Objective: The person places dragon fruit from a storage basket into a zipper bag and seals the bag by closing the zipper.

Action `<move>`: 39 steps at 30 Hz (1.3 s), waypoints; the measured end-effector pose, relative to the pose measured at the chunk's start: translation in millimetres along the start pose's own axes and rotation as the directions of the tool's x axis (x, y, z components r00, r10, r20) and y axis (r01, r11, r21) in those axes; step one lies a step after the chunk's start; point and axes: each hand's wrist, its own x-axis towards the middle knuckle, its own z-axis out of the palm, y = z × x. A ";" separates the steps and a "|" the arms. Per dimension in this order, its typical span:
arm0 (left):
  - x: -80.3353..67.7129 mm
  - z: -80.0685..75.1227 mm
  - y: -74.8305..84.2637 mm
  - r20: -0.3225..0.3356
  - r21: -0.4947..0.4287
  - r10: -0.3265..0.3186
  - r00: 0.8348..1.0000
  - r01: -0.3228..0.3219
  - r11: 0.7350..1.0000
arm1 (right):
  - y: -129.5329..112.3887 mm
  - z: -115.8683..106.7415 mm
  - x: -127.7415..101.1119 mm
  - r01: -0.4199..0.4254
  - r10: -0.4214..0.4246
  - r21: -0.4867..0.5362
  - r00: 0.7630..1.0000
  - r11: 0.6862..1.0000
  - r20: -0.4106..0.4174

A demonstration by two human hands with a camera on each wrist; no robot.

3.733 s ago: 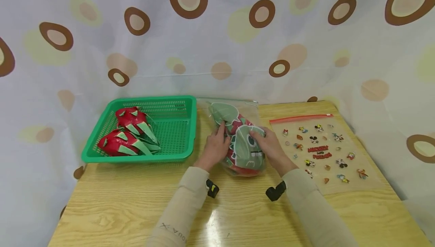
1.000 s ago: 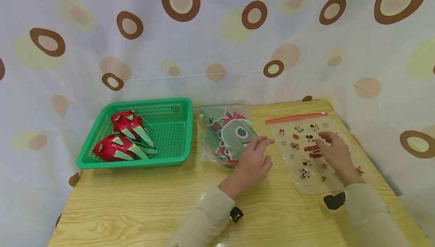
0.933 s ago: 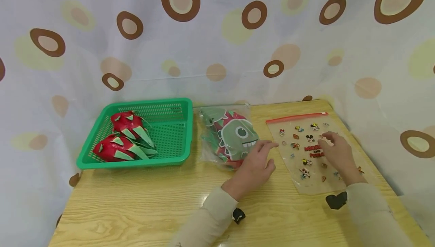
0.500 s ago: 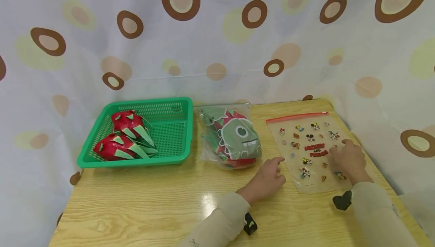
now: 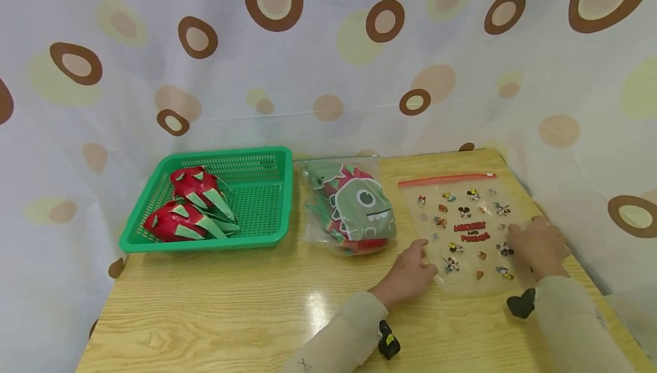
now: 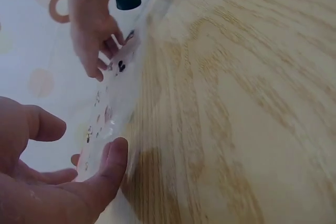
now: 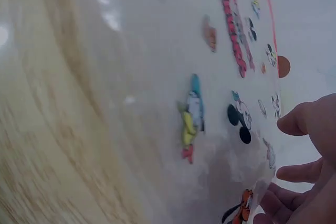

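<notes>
A clear zip bag [image 5: 474, 247] with a red zipper strip, cartoon prints and red "Mickey and Friends" lettering lies flat at the right of the table. My left hand [image 5: 408, 273] is at its left edge, fingers apart; in the left wrist view the left hand [image 6: 68, 177] has its fingertips beside the bag's edge. The right hand [image 5: 541, 247] is at the right edge. In the right wrist view, the right hand [image 7: 310, 166] has thumb and fingers spread, some fingers partly hidden by the film. Neither hand clearly pinches the bag.
A second zip bag [image 5: 361, 207] with a green monster print and red contents lies mid-table. To its left, a green plastic basket [image 5: 259, 207] holds two red dragon fruits [image 5: 177, 222] with green scales. A patterned curtain [image 5: 328, 59] hangs behind the wooden table [image 5: 220, 316].
Both hands have left the filled monster bag and moved right to the Mickey bag. In the last half second the Mickey bag has shifted slightly left and nearer, and the right hand has moved right.
</notes>
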 end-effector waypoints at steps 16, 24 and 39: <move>-3.4 -8.2 -2.1 -0.023 -0.120 0.063 0.998 -0.066 0.991 | 7.5 8.1 -8.7 0.109 -0.097 0.344 0.994 0.933 -0.052; -8.4 -14.6 2.3 -0.031 0.005 0.224 0.974 -0.223 0.975 | 2.7 8.2 -16.1 0.131 -0.091 0.468 0.990 0.874 -0.108; -27.2 -48.4 -2.2 -0.087 0.108 0.451 0.888 -0.442 0.891 | -14.1 12.7 -33.1 0.268 -0.250 0.952 0.942 0.151 -0.225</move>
